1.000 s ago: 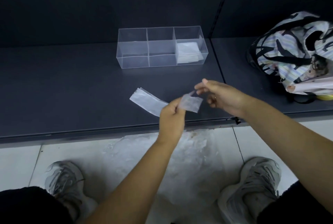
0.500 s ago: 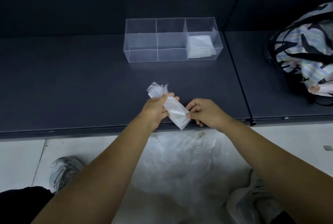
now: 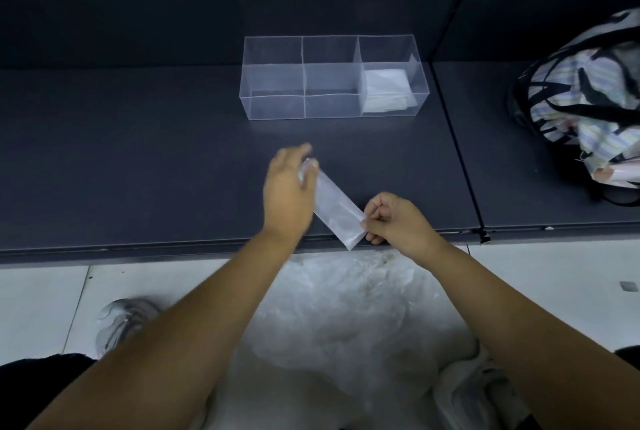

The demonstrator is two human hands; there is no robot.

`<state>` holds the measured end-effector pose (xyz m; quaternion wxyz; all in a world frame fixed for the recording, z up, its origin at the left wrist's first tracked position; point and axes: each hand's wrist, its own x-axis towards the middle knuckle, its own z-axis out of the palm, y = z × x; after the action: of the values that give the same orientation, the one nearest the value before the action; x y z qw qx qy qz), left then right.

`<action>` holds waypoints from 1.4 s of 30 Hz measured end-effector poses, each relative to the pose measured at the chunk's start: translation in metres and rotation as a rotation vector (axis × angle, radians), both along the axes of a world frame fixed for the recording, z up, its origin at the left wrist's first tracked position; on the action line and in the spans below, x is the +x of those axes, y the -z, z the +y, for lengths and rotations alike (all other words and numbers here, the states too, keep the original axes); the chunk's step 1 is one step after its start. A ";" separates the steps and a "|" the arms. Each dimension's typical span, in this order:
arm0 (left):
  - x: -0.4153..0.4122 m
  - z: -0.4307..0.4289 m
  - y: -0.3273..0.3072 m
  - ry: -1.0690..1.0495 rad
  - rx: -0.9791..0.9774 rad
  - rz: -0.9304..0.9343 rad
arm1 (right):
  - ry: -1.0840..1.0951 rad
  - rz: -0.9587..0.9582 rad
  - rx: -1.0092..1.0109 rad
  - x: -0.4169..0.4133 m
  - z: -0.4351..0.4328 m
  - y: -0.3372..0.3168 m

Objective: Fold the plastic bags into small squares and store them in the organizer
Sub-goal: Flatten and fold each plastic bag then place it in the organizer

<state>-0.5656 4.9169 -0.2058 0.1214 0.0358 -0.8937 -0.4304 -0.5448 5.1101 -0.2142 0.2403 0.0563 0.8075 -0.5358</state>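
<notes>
Well in front of the organizer [image 3: 277,107], our right hand [image 3: 394,218] pinches the near end of the folded bag [image 3: 336,208], our left hand [image 3: 289,190] lying loosely open over its far end; light, limp and slippery, it probably needs holding at both ends.

Open shelf [image 3: 138,152] runs up to the organizer [image 3: 277,107]; a striped bag [image 3: 588,94] crowds the right end.

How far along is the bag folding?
Done: folded bags sit in the right compartment of the clear organizer; the other two compartments look empty. In hand: one bag, folded into a long strip on the shelf, the right hand pinching its near end, the left hand on its far end. Left: squaring that strip, then the loose bags piled on the floor.
</notes>
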 end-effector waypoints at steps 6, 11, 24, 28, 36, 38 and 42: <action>0.070 0.002 0.037 0.557 -0.400 -0.169 | 0.026 -0.082 -0.068 0.002 0.000 -0.011; 0.064 0.008 0.025 0.428 -0.300 -0.102 | 0.054 -0.337 -0.227 0.004 0.004 -0.033; 0.036 -0.003 0.001 0.407 -0.140 -0.289 | -0.307 0.129 0.097 -0.017 -0.009 -0.018; 0.017 -0.007 0.002 0.313 -0.032 -0.431 | -0.059 0.139 -0.003 -0.020 -0.017 -0.006; -0.012 -0.001 0.005 -0.111 0.467 -0.598 | 0.132 0.086 0.292 -0.035 -0.043 0.002; -0.009 0.001 0.009 -0.147 0.210 -0.446 | 0.140 0.070 0.330 -0.037 -0.045 0.000; 0.001 0.004 0.015 0.174 -0.354 0.046 | 0.151 0.035 0.335 -0.038 -0.048 -0.002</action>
<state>-0.5648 4.9209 -0.2204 0.1084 -0.0734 -0.9522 -0.2760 -0.5830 5.0626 -0.2124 0.1727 0.1464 0.8829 -0.4114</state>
